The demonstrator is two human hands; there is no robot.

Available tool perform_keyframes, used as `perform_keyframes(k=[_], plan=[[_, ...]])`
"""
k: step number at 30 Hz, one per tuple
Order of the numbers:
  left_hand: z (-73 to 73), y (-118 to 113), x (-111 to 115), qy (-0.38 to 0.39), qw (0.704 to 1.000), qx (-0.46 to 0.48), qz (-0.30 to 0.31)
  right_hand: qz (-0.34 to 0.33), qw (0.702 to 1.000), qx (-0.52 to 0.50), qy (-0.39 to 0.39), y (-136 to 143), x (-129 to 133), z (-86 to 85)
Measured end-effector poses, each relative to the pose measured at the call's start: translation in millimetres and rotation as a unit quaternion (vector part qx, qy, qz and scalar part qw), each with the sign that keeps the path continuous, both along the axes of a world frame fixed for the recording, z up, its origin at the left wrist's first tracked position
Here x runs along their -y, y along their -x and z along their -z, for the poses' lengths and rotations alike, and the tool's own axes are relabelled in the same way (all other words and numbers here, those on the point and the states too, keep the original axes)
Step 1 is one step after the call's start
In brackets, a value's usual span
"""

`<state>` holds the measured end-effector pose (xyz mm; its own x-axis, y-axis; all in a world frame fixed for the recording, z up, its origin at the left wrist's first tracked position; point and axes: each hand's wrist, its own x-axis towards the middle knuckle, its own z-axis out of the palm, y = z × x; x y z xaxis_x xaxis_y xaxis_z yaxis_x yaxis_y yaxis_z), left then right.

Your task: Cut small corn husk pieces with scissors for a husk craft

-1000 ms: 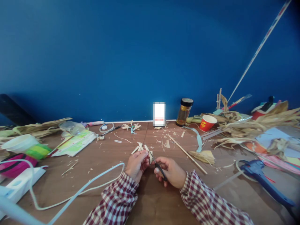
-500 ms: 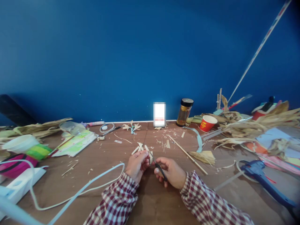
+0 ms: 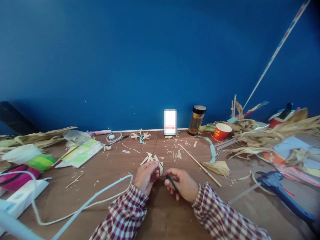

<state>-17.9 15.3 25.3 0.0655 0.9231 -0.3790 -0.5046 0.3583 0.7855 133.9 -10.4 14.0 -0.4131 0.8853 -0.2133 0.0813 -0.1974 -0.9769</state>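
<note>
Between the thumb and fingers of my left hand is a small pale strip of corn husk, pinched near its edge. My right hand is closed around black-handled scissors, whose blades point up and left and meet the husk strip. How far the blades are parted is too small to tell. Just beyond my left fingertips lie several cut husk pieces on the brown table.
A thin stick and a blue ribbon lie right of centre. Behind them stand a red paper cup and a lidded jar. A blue glue gun rests at right, dried husks behind it. A white cable crosses the left.
</note>
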Motion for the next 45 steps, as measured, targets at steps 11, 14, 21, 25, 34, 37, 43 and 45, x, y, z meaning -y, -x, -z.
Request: perform_keyframes(k=[11, 14, 21, 25, 34, 37, 43, 45], plan=[[-1.9, -2, 0, 0.012, 1.0, -0.018, -0.009, 0.004, 1.0, 0.001, -0.005, -1, 0, -1.6], [-2.3, -2, 0, 0.01, 1.0, -0.025, -0.005, 0.025, 1.0, -0.003, -0.01, -2, -1, -0.8], [-2.5, -6, 7, -0.052, 0.991, -0.07, 0.097, 0.137, 0.986, -0.041, -0.081, -10, -12, -8.1], [-0.8, -10, 11, -0.118, 0.973, -0.137, 0.146, 0.171, 0.975, -0.087, -0.114, -17, -16, -12.6], [5.9, -8, 8, -0.164, 0.957, -0.204, 0.121, 0.142, 0.984, -0.048, -0.1, -14, -12, -12.7], [7.1, -7, 6, -0.172, 0.96, -0.196, 0.097, 0.123, 0.987, -0.028, -0.095, -10, -8, -12.8], [4.9, -11, 8, -0.159, 0.973, -0.147, 0.075, 0.119, 0.986, -0.031, -0.109, -6, -5, -11.9], [4.2, -12, 9, -0.129, 0.979, -0.136, 0.077, 0.129, 0.986, -0.038, -0.102, -7, -6, -10.9]])
